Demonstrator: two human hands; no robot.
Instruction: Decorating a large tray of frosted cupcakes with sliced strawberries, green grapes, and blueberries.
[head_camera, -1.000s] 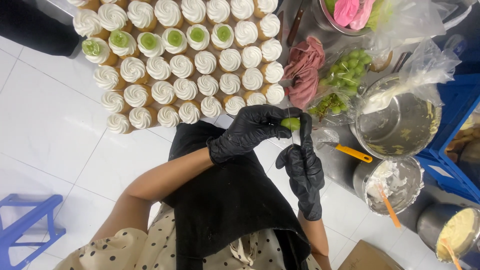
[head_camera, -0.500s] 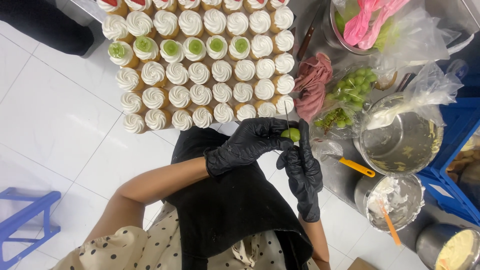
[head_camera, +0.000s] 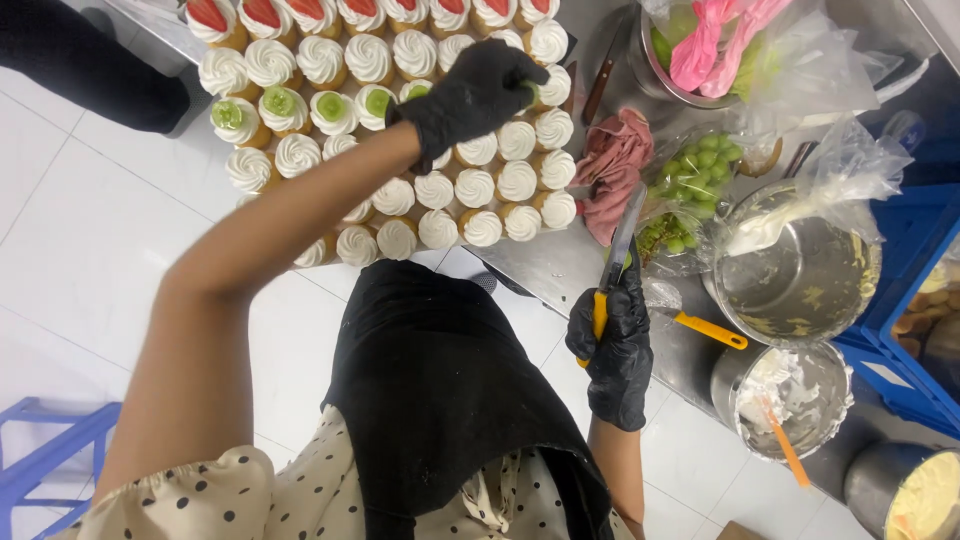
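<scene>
My right hand (head_camera: 617, 345), in a thin black glove, is closed around the yellow handle of a small knife (head_camera: 621, 250); its narrow steel blade points up and away from me. Below it hangs my black apron (head_camera: 440, 400), matte cloth, over a cream blouse with dark dots.

Just beside this hand, on the steel bench (head_camera: 545, 265), lies a yellow plastic handle (head_camera: 710, 330). Next to it is a round metal pot (head_camera: 790, 395) smeared with white cream, with one orange spatula (head_camera: 785, 445) in it. A second, bigger metal bowl (head_camera: 800, 275) holds a clear piping bag (head_camera: 810, 200) with cream inside. At the corner I see a third pot (head_camera: 915, 495) with pale yellow cream.

Farther, a clear plastic bag (head_camera: 690, 190) holds small round green grapes; I cannot count them. Beside it lies a crumpled pink cloth (head_camera: 615, 170).

My left hand (head_camera: 475, 95), also in a black glove, is stretched out over the cupcakes (head_camera: 470, 185). Its fingers are bent and pinch something green at the tips, I cannot tell exactly what. The cupcakes stand in close rows, each with a white cream swirl. Five of them carry a green slice (head_camera: 280, 100), and the five in the far row carry a red strawberry piece (head_camera: 262, 12).

Farthest, one metal bowl (head_camera: 650, 70) holds pink piping bags (head_camera: 715, 40).
</scene>
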